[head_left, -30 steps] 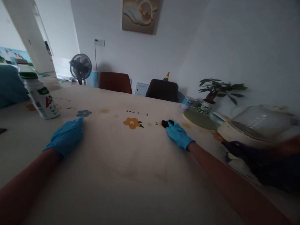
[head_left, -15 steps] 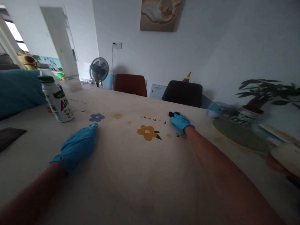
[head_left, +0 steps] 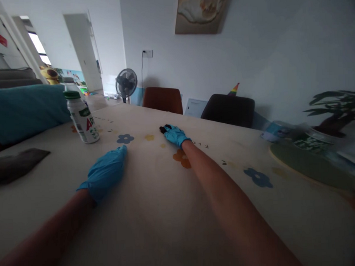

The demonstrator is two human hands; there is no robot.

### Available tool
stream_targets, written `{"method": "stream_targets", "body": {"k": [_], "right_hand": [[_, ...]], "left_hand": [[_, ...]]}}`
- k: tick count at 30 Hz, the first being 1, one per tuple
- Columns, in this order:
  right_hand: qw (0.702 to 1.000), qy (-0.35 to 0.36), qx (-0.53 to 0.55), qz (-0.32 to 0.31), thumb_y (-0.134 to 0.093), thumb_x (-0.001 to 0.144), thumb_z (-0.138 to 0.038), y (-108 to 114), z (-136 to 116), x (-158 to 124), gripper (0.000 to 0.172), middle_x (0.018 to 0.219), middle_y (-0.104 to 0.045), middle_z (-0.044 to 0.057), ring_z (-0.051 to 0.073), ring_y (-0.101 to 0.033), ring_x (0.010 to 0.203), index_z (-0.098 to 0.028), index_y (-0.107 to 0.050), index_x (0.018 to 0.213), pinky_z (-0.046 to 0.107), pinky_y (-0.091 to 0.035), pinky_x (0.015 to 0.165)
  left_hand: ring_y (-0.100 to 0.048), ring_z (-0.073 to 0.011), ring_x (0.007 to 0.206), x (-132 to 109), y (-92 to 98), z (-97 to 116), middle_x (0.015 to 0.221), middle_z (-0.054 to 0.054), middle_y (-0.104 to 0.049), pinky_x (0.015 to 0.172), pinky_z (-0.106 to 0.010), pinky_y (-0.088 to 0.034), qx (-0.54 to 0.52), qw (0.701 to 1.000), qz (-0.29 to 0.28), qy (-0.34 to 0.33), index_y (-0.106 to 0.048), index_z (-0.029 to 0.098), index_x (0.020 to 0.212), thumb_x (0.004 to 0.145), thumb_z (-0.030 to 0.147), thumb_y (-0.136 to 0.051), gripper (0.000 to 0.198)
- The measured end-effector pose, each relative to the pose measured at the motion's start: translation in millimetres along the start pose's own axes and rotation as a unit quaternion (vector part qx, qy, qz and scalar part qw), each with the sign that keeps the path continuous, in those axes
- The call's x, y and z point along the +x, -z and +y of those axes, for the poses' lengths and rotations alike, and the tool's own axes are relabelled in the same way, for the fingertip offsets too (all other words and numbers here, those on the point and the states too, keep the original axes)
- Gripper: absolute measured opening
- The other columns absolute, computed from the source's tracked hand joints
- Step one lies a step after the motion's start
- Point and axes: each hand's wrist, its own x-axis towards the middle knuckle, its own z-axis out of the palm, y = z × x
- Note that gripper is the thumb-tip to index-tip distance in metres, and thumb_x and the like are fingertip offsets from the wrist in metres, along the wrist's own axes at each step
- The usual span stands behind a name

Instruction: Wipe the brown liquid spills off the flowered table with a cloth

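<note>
My left hand (head_left: 107, 172), in a blue glove, rests on the pale tablecloth (head_left: 150, 200) with its fingers stretched forward and nothing visible in it. My right hand (head_left: 175, 135), gloved in the same blue, reaches far across the table. Its fingers press down on a small black cloth-like wad (head_left: 162, 129), most of it hidden under the hand. Beyond my left hand stands a white bottle (head_left: 83, 120) with a green cap. A dark, flat, cloth-like piece (head_left: 19, 163) lies at the left of the table.
A green round mat (head_left: 307, 167), a potted plant (head_left: 314, 141) and a blue-and-white container (head_left: 275, 130) stand at the right. Behind the far edge are a brown chair (head_left: 162, 99) and a black chair (head_left: 229, 110). A fan (head_left: 126, 83) stands farther back.
My right hand has swept left across the tablecloth with the black wad, from right of the orange flower to beyond it. My left hand stays in place on the cloth. The view has turned slightly.
</note>
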Motion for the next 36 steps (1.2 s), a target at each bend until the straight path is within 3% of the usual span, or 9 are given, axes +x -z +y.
{"method": "stream_targets", "body": {"k": [3, 9, 19, 22, 26, 30, 32, 36], "right_hand": [[1.000, -0.010, 0.009, -0.024, -0.034, 0.131, -0.053, 0.7, -23.3, -8.9, 0.064, 0.199, -0.035, 0.007, 0.042, -0.040, 0.178, -0.033, -0.044, 0.190, 0.071, -0.032, 0.145], [0.998, 0.030, 0.005, -0.047, -0.046, 0.127, -0.049, 2.6, -50.3, -47.2, 0.064, 0.199, -0.035, 0.001, 0.040, -0.038, 0.181, -0.039, -0.046, 0.190, 0.065, -0.029, 0.150], [0.981, 0.173, -0.010, -0.083, -0.050, 0.124, -0.041, -5.0, -101.5, -179.0, 0.067, 0.198, -0.037, 0.005, 0.035, -0.031, 0.185, -0.031, -0.047, 0.190, 0.060, -0.022, 0.153], [0.974, 0.208, 0.014, -0.087, -0.046, 0.125, -0.046, -4.7, -102.9, -219.3, 0.068, 0.198, -0.035, 0.007, 0.035, -0.029, 0.185, -0.031, -0.045, 0.191, 0.063, -0.021, 0.153], [0.975, 0.197, 0.028, -0.096, -0.046, 0.125, -0.050, 0.1, -95.9, -268.3, 0.068, 0.200, -0.031, 0.004, 0.037, -0.027, 0.186, -0.038, -0.042, 0.192, 0.069, -0.024, 0.151], [0.978, 0.185, 0.022, -0.090, -0.056, 0.120, -0.046, 2.9, -82.8, -306.9, 0.073, 0.197, -0.032, -0.008, 0.038, -0.031, 0.184, -0.057, -0.037, 0.189, 0.067, -0.028, 0.150], [0.979, 0.189, 0.025, -0.079, -0.058, 0.118, -0.046, 2.1, -77.0, -317.9, 0.073, 0.196, -0.034, -0.010, 0.039, -0.034, 0.182, -0.060, -0.038, 0.187, 0.065, -0.031, 0.149], [0.976, 0.199, 0.006, -0.086, -0.054, 0.122, -0.043, -1.1, -77.9, -311.4, 0.066, 0.196, -0.038, 0.000, 0.042, -0.035, 0.182, -0.045, -0.050, 0.187, 0.069, -0.029, 0.149]], "left_hand": [[-0.042, -0.0350, 0.180, 2.1, 1.5, -0.3, 0.195, -0.017, -0.038, 0.152, -0.051, -0.028, 0.016, 1.000, 0.006, -0.013, -0.034, 0.011, 0.194, 0.115, 0.021, -0.039, 0.081], [-0.052, -0.0396, 0.174, 7.7, 0.1, -5.8, 0.187, -0.025, -0.049, 0.146, -0.052, -0.039, 0.005, 0.999, 0.025, -0.042, -0.039, 0.008, 0.192, 0.113, 0.018, -0.045, 0.079], [-0.062, -0.0434, 0.165, 10.1, 3.7, -3.4, 0.176, -0.037, -0.057, 0.139, -0.054, -0.045, -0.023, 0.997, 0.038, -0.064, -0.049, 0.003, 0.185, 0.115, 0.012, -0.050, 0.071], [-0.064, -0.0418, 0.163, 6.3, 9.4, -0.6, 0.175, -0.036, -0.058, 0.138, -0.051, -0.046, -0.024, 0.997, 0.038, -0.068, -0.053, 0.003, 0.182, 0.116, 0.012, -0.049, 0.066], [-0.066, -0.0409, 0.160, -0.8, 15.7, 3.9, 0.170, -0.037, -0.063, 0.135, -0.050, -0.047, -0.018, 0.996, 0.031, -0.080, -0.057, 0.000, 0.177, 0.117, 0.010, -0.046, 0.062], [-0.067, -0.0389, 0.158, -3.3, 16.2, 8.1, 0.168, -0.036, -0.065, 0.132, -0.045, -0.048, -0.011, 0.996, 0.029, -0.079, -0.061, -0.001, 0.172, 0.116, 0.008, -0.043, 0.059], [-0.067, -0.0385, 0.157, -1.6, 14.7, 9.6, 0.168, -0.034, -0.066, 0.130, -0.046, -0.050, -0.007, 0.997, 0.032, -0.066, -0.058, 0.001, 0.175, 0.115, 0.007, -0.043, 0.063], [-0.072, -0.0397, 0.149, 3.5, 11.7, 11.6, 0.163, -0.031, -0.070, 0.125, -0.049, -0.054, -0.003, 0.999, 0.035, -0.032, -0.039, 0.007, 0.189, 0.112, 0.008, -0.046, 0.077]]}}
